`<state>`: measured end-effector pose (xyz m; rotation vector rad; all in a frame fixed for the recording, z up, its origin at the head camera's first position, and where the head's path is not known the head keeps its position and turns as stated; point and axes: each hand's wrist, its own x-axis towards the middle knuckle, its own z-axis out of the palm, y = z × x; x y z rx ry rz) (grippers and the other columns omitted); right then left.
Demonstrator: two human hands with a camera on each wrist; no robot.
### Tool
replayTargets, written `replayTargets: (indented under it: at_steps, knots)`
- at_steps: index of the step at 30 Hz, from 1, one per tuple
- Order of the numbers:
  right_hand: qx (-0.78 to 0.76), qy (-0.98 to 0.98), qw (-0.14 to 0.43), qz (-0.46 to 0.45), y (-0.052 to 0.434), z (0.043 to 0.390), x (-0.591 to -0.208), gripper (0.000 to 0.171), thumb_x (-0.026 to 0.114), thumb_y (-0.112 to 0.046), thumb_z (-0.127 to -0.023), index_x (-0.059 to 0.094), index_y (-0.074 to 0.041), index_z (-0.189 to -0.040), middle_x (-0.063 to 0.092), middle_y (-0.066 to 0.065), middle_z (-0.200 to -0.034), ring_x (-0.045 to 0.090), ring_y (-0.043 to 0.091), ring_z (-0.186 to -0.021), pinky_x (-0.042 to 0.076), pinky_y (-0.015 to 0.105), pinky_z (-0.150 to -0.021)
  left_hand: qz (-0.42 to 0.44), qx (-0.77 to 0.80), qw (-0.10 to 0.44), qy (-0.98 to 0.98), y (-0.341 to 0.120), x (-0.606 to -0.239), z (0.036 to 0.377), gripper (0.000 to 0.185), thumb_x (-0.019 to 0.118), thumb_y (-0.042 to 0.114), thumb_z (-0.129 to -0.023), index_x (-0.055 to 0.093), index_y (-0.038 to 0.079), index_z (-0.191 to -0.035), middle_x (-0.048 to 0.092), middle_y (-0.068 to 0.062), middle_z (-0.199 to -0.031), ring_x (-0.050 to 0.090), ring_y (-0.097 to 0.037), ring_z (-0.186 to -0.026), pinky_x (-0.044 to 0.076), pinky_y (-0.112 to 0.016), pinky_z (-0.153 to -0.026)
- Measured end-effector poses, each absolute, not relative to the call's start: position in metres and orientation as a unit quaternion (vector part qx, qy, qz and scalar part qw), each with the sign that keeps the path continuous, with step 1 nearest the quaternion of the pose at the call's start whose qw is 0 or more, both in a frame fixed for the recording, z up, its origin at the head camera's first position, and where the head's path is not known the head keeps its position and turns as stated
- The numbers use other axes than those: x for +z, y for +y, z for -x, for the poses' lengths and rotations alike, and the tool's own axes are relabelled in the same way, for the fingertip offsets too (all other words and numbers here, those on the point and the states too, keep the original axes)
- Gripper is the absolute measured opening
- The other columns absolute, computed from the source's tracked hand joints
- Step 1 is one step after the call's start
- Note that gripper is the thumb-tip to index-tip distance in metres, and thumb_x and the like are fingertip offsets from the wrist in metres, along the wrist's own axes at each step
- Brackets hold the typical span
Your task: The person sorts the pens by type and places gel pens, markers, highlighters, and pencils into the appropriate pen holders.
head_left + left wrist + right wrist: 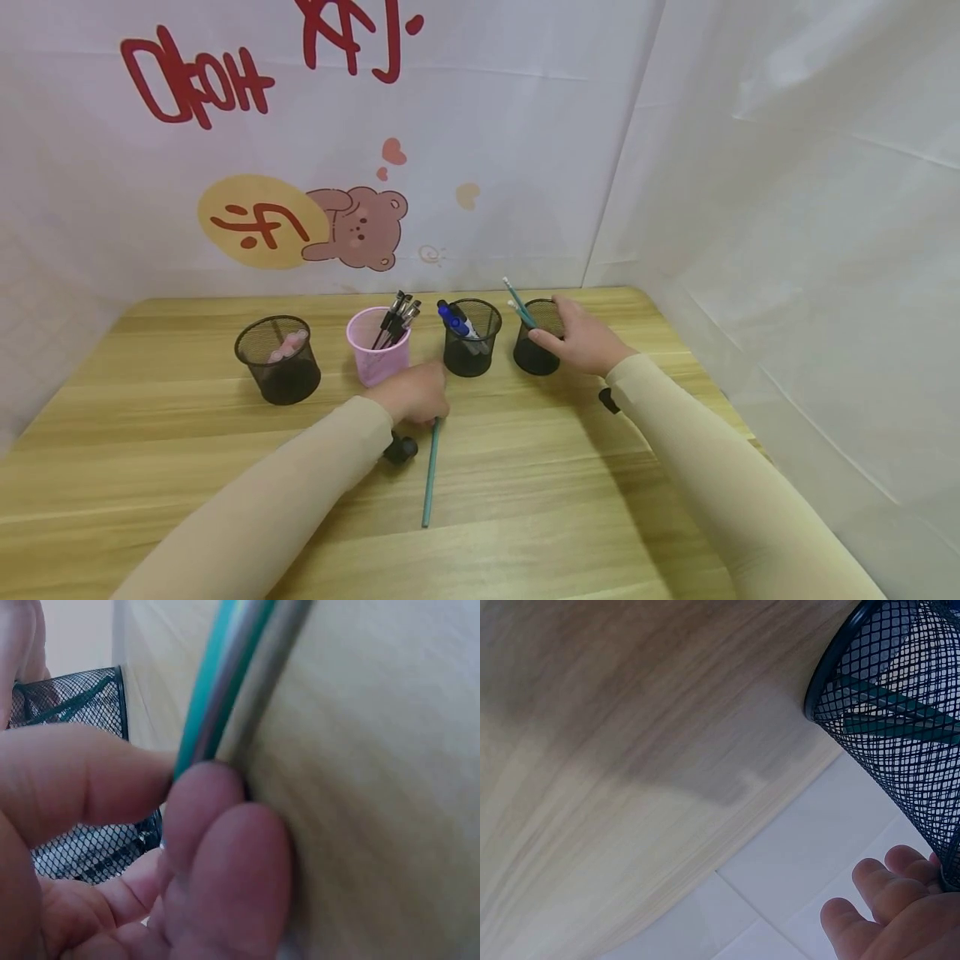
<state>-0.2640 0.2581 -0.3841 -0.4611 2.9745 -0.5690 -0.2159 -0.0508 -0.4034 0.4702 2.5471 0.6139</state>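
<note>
Between thumb and fingertips, my left hand [412, 393] pinches one end of a teal pencil [431, 477], which slants toward me close over the table. The left wrist view shows the thumb and two fingertips meeting on the pencil [206, 705]. My right hand [588, 340] grips the rim of the rightmost black mesh pen cup [536, 357], thumb at its near side. Several teal pencils [517, 302] lean in that cup, their white ends up. In the right wrist view, fingers [885, 892] curl around the mesh cup [889, 761], with pencils showing through the mesh.
Left of that cup stands another black mesh cup [468, 358] with blue and dark markers. Further left are a pink cup [381, 365] of brushes and a black mesh cup [288, 383] with pink items. White curtains [787, 250] border the wooden table [540, 500].
</note>
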Motion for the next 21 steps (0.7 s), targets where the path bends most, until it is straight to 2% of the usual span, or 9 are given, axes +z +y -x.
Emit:
replayTargets:
  at_steps: [3,5,9,12,21]
  knots:
    - [-0.187,0.97,0.036,0.151,0.258,0.264,-0.385,0.102,0.05,-0.07,-0.101,0.018,0.003,-0.165,0.03,0.029,-0.168,0.035,0.044,-0.155,0.034,0.06,-0.125,-0.166,0.236,0.238,0.927,-0.052,-0.404,0.215,0.022,0.068,0.004,-0.085,0.055,0.005,-0.104,0.067,-0.004,-0.064,0.062,-0.013,-0.051,0.047,-0.023,-0.05]
    - [-0.186,0.97,0.036,0.151,0.259,0.265,-0.386,0.103,0.049,-0.07,-0.101,0.018,0.003,-0.165,0.029,0.029,-0.168,0.034,0.045,-0.155,0.033,0.06,-0.125,-0.16,0.251,0.237,0.925,-0.053,-0.404,0.214,0.024,0.068,0.004,-0.085,0.056,0.003,-0.105,0.068,-0.005,-0.067,0.062,-0.014,-0.053,0.049,-0.024,-0.05]
    - [-0.182,0.971,0.04,0.149,0.26,0.268,-0.388,0.105,0.047,-0.073,-0.101,0.015,0.003,-0.166,0.026,0.028,-0.17,0.033,0.044,-0.156,0.033,0.06,-0.126,-0.148,0.294,0.234,0.915,-0.057,-0.404,0.213,0.038,0.069,0.006,-0.088,0.058,-0.002,-0.124,0.068,-0.007,-0.071,0.063,-0.016,-0.057,0.05,-0.024,-0.054]
    - [-0.182,0.972,0.041,0.145,0.26,0.269,-0.388,0.106,0.046,-0.074,-0.1,0.015,0.002,-0.166,0.025,0.027,-0.17,0.032,0.043,-0.156,0.033,0.059,-0.126,-0.144,0.33,0.23,0.904,-0.061,-0.404,0.214,0.048,0.07,0.008,-0.091,0.055,0.0,-0.135,0.069,-0.007,-0.072,0.064,-0.017,-0.06,0.052,-0.025,-0.058]
    - [-0.187,0.971,0.04,0.146,0.26,0.267,-0.387,0.105,0.048,-0.073,-0.1,0.017,0.003,-0.165,0.028,0.028,-0.169,0.036,0.044,-0.155,0.035,0.06,-0.124,-0.161,0.404,0.188,0.881,-0.068,-0.401,0.211,0.046,0.07,0.009,-0.095,0.053,-0.002,-0.137,0.07,-0.008,-0.076,0.069,-0.021,-0.064,0.054,-0.028,-0.062]
